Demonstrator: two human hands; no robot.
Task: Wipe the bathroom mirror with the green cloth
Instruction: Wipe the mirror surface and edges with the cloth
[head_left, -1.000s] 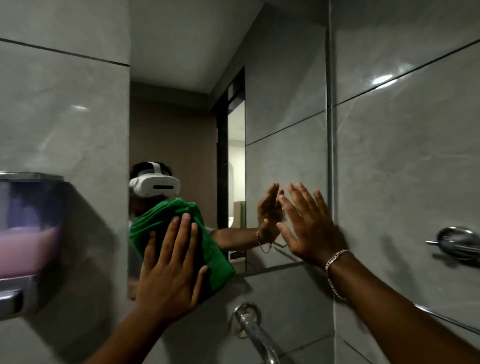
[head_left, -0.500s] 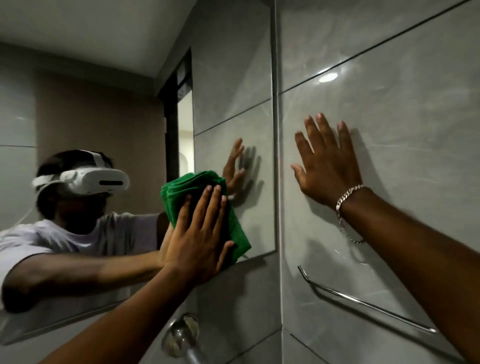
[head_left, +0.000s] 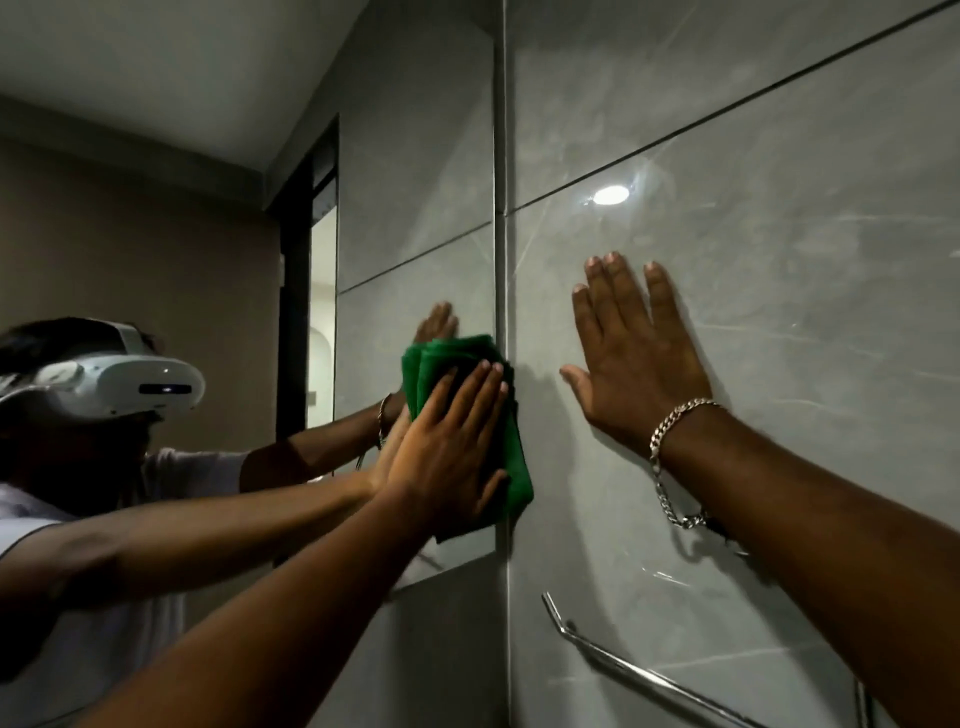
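The bathroom mirror (head_left: 249, 171) fills the left half of the view and ends at the wall corner. A folded green cloth (head_left: 441, 358) lies flat on the glass at the mirror's right edge. My left hand (head_left: 447, 457) presses on it with fingers spread and covers its lower part. My right hand (head_left: 631, 364) rests flat and empty on the grey tiled side wall, fingers apart, a chain bracelet at the wrist. Both arms and the cloth show again as reflections in the glass.
The grey tiled side wall (head_left: 779, 260) stands right of the corner. A metal towel rail (head_left: 623, 670) runs along it below my right arm. Grey tile (head_left: 441, 649) continues under the mirror's lower edge.
My left hand has slid the cloth rightward across the mirror to its right edge. My right hand has stayed flat on the side wall while the view shifted.
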